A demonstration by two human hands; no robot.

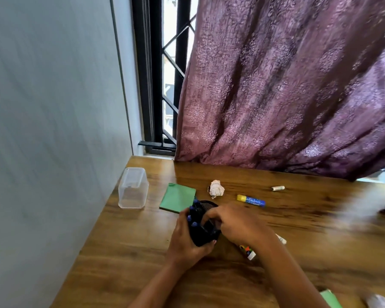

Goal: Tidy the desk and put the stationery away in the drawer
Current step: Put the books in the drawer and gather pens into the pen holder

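Note:
A black mesh pen holder (pixel 206 235) with several blue-capped pens (pixel 192 215) stands near the middle of the wooden desk (pixel 125 252). My left hand (pixel 187 243) is wrapped around its left side. My right hand (pixel 236 223) curls over its rim from the right, fingers at the opening; whether they pinch a pen is hidden. A green notepad (pixel 177 197) lies just behind the holder. A blue glue stick with a yellow cap (pixel 251 200) lies to the right, a small battery (pixel 277 188) beyond it. A colourful tube (pixel 247 252) pokes out under my right forearm.
A clear plastic box (pixel 132 188) sits upside down by the left wall. A crumpled paper ball (pixel 216 188) lies behind the holder. A purple curtain (pixel 287 85) hangs over the desk's back edge. Blurred pale things sit at the far right, and a green sheet (pixel 330 298) at the bottom right.

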